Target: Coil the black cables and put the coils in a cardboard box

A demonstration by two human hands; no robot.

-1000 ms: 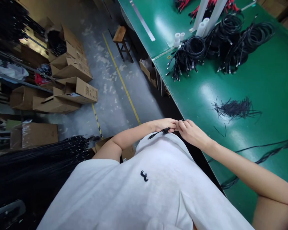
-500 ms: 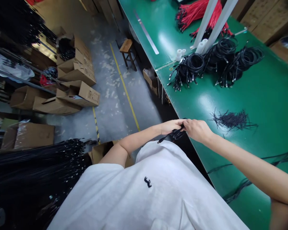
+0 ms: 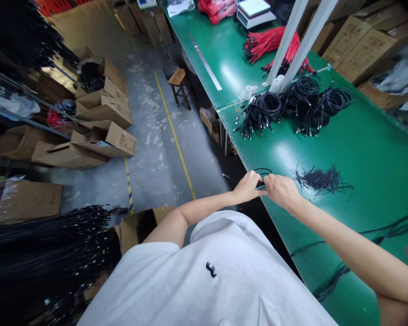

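Note:
A coiled black cable (image 3: 263,170) is held at the near edge of the green table, its loop showing just beyond my fingers. My left hand (image 3: 249,186) is closed round the coil, thumb pointing towards the other hand. Against it, my right hand (image 3: 280,190) is closed with its fingertips pinched at the same cable; whether a tie is also in them is hidden. One cable end with a metal plug (image 3: 225,175) sticks out to the left over the floor. A heap of short black ties (image 3: 323,179) lies on the table right of my right hand.
Bundles of coiled black cables (image 3: 267,106) and red cables (image 3: 268,43) lie farther up the table (image 3: 377,154), near white posts (image 3: 287,43). Long black cables (image 3: 340,271) cross it at lower right. Left are cardboard boxes (image 3: 117,140), a wooden stool (image 3: 177,77) and hanging black cables (image 3: 47,249).
The coil has been turned: it hung towards my shirt and now shows on the far side of my hands. My left hand has rotated round it. The view has shifted slightly.

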